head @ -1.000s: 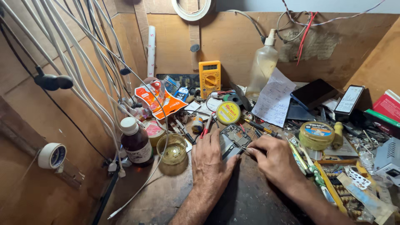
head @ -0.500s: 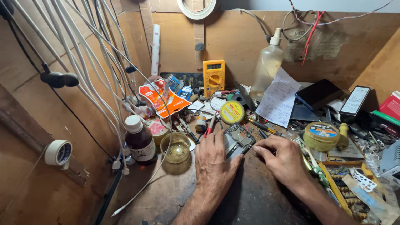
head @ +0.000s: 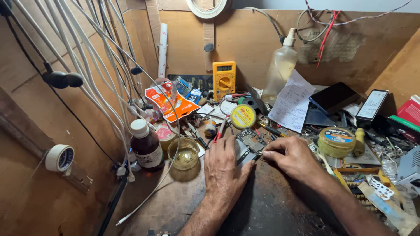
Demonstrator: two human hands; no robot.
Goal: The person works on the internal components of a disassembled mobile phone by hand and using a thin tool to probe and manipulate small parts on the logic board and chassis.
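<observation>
An opened phone with its circuit board bare (head: 248, 144) lies on the dark wooden bench. My left hand (head: 224, 168) rests flat beside it, fingers pressing on its left edge and holding it down. My right hand (head: 292, 158) is pinched on a thin metal tool, probably tweezers (head: 259, 153), whose tip touches the board's right side. A red-handled tool (head: 218, 132) lies just beyond my left fingers.
A brown bottle (head: 146, 145) and a small glass cup (head: 183, 153) stand left of my hand. A yellow multimeter (head: 223, 80), spray bottle (head: 280, 66), round tins (head: 243, 116) (head: 336, 140), papers and parts crowd the back and right. White cables (head: 100, 74) hang at left.
The view has shifted slightly. My hands stay on the phone board, with the right hand's tool working at the same spot.
</observation>
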